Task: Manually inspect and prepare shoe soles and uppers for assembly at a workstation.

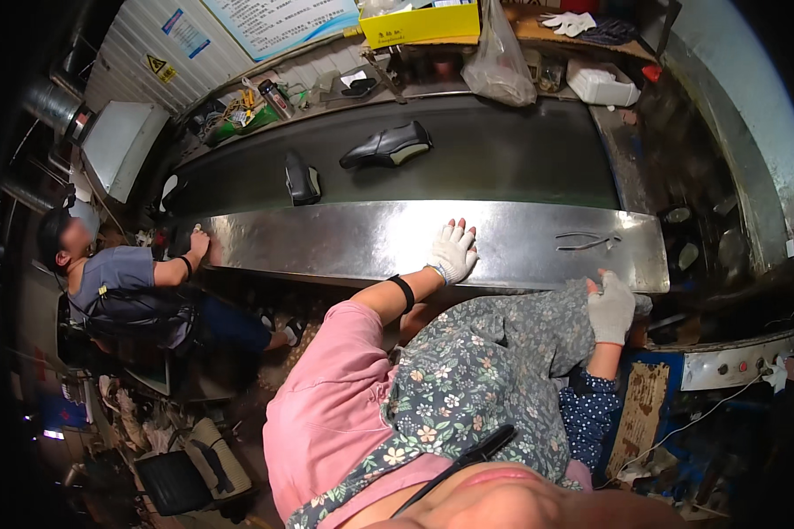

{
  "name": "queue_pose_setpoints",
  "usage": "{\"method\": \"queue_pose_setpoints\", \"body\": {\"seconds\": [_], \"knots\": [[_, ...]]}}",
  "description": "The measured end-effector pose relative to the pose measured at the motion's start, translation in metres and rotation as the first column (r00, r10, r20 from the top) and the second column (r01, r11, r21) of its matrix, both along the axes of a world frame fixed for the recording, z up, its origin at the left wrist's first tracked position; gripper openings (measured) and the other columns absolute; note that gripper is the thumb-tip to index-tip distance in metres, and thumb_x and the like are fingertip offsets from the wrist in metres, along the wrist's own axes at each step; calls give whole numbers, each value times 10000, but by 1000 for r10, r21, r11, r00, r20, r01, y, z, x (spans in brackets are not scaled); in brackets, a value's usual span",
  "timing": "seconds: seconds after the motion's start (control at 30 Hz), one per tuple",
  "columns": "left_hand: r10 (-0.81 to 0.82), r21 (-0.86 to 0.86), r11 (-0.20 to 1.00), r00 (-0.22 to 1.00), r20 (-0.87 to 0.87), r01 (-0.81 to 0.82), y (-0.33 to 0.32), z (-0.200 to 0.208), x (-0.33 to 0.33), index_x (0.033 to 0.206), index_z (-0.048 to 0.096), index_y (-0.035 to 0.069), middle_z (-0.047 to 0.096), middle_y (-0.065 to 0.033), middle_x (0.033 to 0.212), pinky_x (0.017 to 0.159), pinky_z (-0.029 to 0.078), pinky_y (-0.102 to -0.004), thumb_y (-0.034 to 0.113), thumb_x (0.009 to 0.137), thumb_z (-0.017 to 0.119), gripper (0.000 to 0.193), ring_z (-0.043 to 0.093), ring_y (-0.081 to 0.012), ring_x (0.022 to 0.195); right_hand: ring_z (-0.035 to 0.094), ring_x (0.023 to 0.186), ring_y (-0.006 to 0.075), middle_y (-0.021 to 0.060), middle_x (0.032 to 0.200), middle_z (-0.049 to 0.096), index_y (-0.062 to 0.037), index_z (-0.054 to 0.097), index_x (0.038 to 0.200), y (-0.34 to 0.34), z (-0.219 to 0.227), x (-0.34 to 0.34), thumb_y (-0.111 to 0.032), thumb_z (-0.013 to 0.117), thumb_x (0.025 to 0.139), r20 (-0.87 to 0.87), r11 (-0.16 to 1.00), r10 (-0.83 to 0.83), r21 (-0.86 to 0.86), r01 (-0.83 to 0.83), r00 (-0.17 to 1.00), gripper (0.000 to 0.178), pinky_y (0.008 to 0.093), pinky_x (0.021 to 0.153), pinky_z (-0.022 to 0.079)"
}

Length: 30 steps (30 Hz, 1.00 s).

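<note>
My left hand point(454, 251), in a white fingerless work glove, lies flat on a shiny metal worktop point(344, 238) with its fingers spread and nothing held. At the worktop's near edge is my right hand point(610, 310), gloved the same way. Its thumb and a fingertip show and the other fingers curl out of sight; it appears closed on the edge of my floral apron point(494, 353). Metal pliers point(588, 241) rest on the worktop beyond that hand. A black shoe point(386, 145) and a second black shoe point(302, 179) lie on the dark belt point(512, 159) behind the worktop.
A co-worker point(123, 273) sits at the left, one hand on the worktop's far end. Along the back shelf are a yellow box point(422, 26), a hanging plastic bag point(499, 66) and a white container point(602, 84). A control panel point(741, 363) stands at the right.
</note>
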<state>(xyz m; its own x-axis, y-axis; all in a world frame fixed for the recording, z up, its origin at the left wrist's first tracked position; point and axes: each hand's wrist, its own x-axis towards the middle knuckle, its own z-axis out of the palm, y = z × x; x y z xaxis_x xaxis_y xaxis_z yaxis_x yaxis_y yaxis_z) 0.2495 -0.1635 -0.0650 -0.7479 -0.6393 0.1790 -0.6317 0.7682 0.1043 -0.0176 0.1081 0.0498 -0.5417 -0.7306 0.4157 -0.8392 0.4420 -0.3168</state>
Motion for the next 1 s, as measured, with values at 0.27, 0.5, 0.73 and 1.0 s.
{"method": "queue_pose_setpoints", "body": {"seconds": [0.27, 0.5, 0.73, 1.0], "knots": [[38, 19, 999, 999, 32, -38, 1, -11, -4, 1464, 535, 78, 466, -248, 1551, 1210, 271, -515, 376, 994, 486, 558, 383, -439, 1459, 666, 890, 364, 140, 912, 719, -63, 714, 984, 26, -15, 3, -207, 732, 887, 58, 989, 23, -144, -14, 998, 174, 471, 804, 525], [48, 2, 999, 998, 31, -48, 4, -7, -5, 1435, 565, 91, 475, -238, 1551, 1193, 296, -502, 367, 992, 492, 527, 401, -423, 1451, 654, 855, 372, 146, 883, 711, -59, 712, 960, 25, -15, 1, -183, 725, 891, 39, 980, 17, -199, -9, 999, 143, 480, 783, 517], [41, -17, 999, 999, 7, -41, 4, -13, -5, 1395, 590, 77, 520, -248, 1507, 1181, 318, -506, 348, 976, 507, 506, 444, -430, 1418, 653, 852, 368, 148, 863, 702, -59, 712, 958, 28, -16, 0, -181, 720, 894, 38, 981, 17, -192, -9, 999, 138, 477, 771, 514], [79, -18, 997, 997, 15, -79, 12, -18, -6, 1379, 594, 64, 524, -250, 1501, 1187, 317, -498, 336, 977, 502, 493, 452, -424, 1411, 649, 849, 373, 159, 855, 693, -43, 712, 957, 29, -15, 1, -165, 706, 901, 78, 980, 27, -200, -11, 997, 134, 478, 775, 511]]}}
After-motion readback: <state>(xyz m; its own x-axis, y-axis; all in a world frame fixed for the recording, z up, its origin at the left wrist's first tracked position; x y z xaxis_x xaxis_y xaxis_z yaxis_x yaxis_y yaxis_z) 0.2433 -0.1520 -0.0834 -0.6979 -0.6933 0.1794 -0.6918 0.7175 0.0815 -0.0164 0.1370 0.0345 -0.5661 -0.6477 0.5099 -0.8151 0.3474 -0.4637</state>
